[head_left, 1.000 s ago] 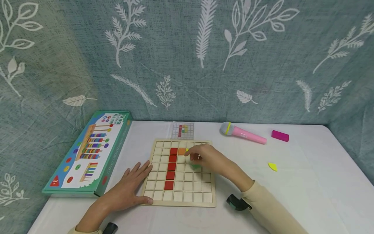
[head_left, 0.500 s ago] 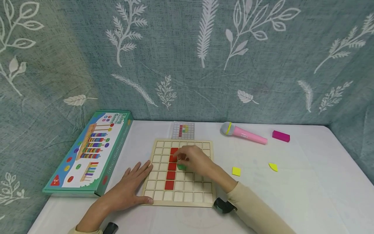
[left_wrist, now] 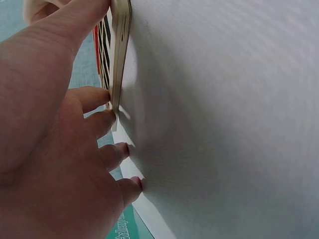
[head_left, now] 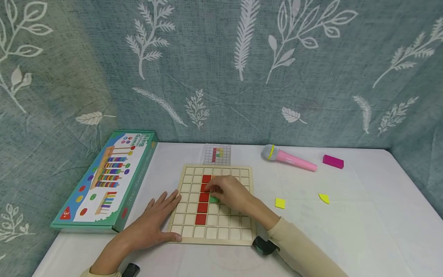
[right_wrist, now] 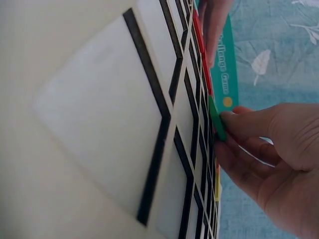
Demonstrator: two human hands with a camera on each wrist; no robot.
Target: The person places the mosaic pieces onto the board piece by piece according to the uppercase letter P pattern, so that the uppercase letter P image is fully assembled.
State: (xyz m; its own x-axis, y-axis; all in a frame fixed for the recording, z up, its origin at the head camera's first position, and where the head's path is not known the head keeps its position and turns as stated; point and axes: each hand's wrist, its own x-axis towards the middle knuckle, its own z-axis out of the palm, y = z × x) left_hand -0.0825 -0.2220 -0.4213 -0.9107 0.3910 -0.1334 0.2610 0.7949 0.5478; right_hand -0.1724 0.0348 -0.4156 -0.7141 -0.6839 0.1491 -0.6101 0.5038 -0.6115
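Observation:
The wooden grid board [head_left: 240,232] lies at the middle of the table, with a column of red square tiles [head_left: 202,207] in its cells. My right hand [head_left: 232,194] is over the board and pinches a green square tile [right_wrist: 215,117] between thumb and fingers, at a cell just right of the red column. In the right wrist view the tile tilts against the grid, and a yellow tile [right_wrist: 217,186] shows beyond. My left hand [head_left: 152,219] rests spread at the board's left edge, thumb at the near-left corner and fingertips along the side.
Behind the board lies a small pattern card [head_left: 217,154]. A green game box [head_left: 107,181] stands on the left. To the right are a yellow square tile [head_left: 280,203], a yellow quarter-round piece [head_left: 324,198], a pink toy microphone [head_left: 294,159] and a magenta block [head_left: 333,161].
My right hand has moved left across the board with the green tile to the cell beside the red column, and the tile has come down lower. The left hand stays where it was.

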